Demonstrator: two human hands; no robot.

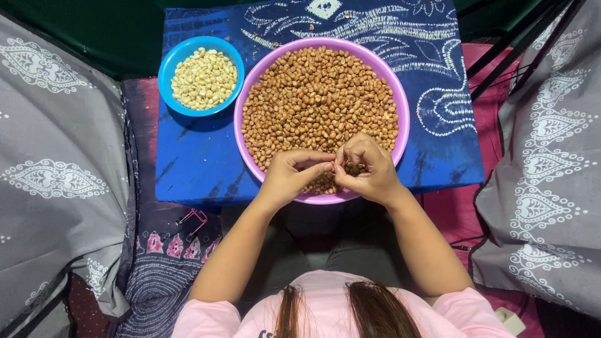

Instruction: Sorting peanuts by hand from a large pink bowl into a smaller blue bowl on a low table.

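A large pink bowl (pixel 400 100) full of brown unpeeled peanuts (pixel 319 100) stands on a blue patterned cloth. My left hand (pixel 291 175) and my right hand (pixel 369 169) meet over the bowl's near edge, fingertips pinched together on a single peanut (pixel 330 166). My right palm also cups a few brown peanuts (pixel 355 168). A smaller blue bowl (pixel 169 66) with pale peeled peanuts (pixel 203 78) sits left of the pink bowl.
The blue cloth (pixel 188 156) covers a small low table. Grey patterned fabric (pixel 56 175) hangs on both sides. A small pink clip (pixel 195 218) lies below the table's left corner. Black rods (pixel 519 44) cross the upper right.
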